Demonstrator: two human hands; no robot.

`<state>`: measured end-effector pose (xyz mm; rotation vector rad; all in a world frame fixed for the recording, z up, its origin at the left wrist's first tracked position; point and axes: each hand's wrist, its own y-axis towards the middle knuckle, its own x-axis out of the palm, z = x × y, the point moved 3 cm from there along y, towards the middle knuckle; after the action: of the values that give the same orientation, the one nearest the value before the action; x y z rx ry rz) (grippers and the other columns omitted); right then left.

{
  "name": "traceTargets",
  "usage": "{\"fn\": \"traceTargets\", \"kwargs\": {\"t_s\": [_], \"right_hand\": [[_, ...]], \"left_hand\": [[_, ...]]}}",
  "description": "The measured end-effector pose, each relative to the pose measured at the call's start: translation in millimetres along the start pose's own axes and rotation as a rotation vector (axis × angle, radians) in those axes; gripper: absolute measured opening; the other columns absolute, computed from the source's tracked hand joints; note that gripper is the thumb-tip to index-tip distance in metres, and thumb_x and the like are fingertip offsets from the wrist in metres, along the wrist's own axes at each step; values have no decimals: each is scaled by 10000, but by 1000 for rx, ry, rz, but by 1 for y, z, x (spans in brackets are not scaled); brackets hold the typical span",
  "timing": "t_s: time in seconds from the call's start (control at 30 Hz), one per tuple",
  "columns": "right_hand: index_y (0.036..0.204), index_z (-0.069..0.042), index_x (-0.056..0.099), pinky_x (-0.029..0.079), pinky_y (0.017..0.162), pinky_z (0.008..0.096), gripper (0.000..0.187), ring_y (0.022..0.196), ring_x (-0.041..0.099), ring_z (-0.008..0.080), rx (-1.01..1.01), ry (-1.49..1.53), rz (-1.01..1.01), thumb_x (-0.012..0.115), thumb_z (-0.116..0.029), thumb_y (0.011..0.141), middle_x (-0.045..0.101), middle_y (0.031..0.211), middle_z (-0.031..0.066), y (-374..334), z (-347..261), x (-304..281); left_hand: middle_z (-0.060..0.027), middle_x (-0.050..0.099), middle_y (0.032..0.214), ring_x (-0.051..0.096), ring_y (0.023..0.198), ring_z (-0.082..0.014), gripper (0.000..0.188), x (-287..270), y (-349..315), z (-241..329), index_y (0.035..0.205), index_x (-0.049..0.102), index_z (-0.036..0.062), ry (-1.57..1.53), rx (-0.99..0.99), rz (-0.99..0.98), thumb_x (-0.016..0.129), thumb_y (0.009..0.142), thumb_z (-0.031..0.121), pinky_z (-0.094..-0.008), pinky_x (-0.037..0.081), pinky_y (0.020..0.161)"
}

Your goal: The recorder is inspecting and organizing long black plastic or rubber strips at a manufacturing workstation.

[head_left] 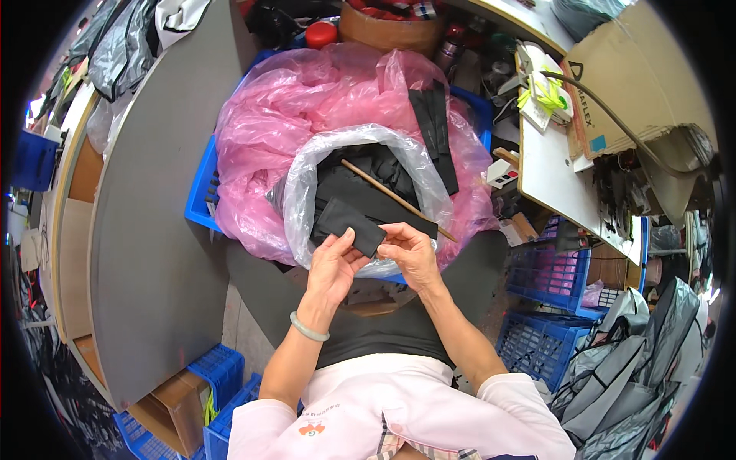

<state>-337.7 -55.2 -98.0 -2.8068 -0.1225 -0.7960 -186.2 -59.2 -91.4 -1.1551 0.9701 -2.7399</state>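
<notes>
I see both hands pinching one small black fabric piece (351, 225) — left hand (334, 264) at its lower edge, right hand (410, 253) at its right end — above a clear bag (303, 180) of black cloth.

We are in a small garment or sewing workshop. Before us a blue plastic crate (201, 188) is lined with pink plastic sheeting (268, 130) and a clear bag (300, 184) full of cut black fabric pieces (360, 195). A grey worktable (153, 230) curves at our left, more blue crates (548, 345) stand on the floor at right, grey bags (629, 383) are heaped beside them, and a cardboard box (621, 69) sits on a cluttered white bench (552, 176)
</notes>
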Motion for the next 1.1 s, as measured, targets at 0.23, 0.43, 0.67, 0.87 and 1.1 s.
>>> {"fn": "traceTargets", "kwargs": {"t_s": [0.23,0.43,0.67,0.87,1.1], "right_hand": [[1159,-51,580,472,717,209,376,792,538,54,-238,-67,86,597,-15,786,575,902,-14,-18,-31,7],[952,-19,580,453,653,246,187,720,556,103,-482,-613,235,562,-26,766,619,845,43,-26,-39,4],[873,-10,581,483,642,320,126,725,614,222,-724,-857,505,581,-16,747,604,793,98,-52,-84,-18],[855,-35,611,495,596,348,104,708,615,273,-894,-1211,549,614,-78,760,601,796,88,-65,-97,7],[774,-13,566,469,560,398,63,687,590,314,-825,-1264,548,574,-75,785,553,769,113,-77,-96,1]], "left_hand": [[-108,609,983,561,950,-226,164,25,3,-25,1024,566,24,-410,-185,-100,562,897,127,-380,468,878],[-90,610,1008,583,939,-186,238,1,18,-41,1049,577,35,-256,-138,-94,631,856,164,-299,506,835],[-137,535,1020,562,942,-255,265,45,1,-17,1079,515,-26,721,652,-230,595,840,58,-319,509,805],[-126,505,1126,530,987,-201,434,109,-32,-17,1163,517,-34,949,861,-434,681,762,-2,-302,489,808],[-114,628,918,596,819,-213,218,114,-30,-24,1013,621,-53,811,610,-427,600,812,32,-298,489,762]]}}
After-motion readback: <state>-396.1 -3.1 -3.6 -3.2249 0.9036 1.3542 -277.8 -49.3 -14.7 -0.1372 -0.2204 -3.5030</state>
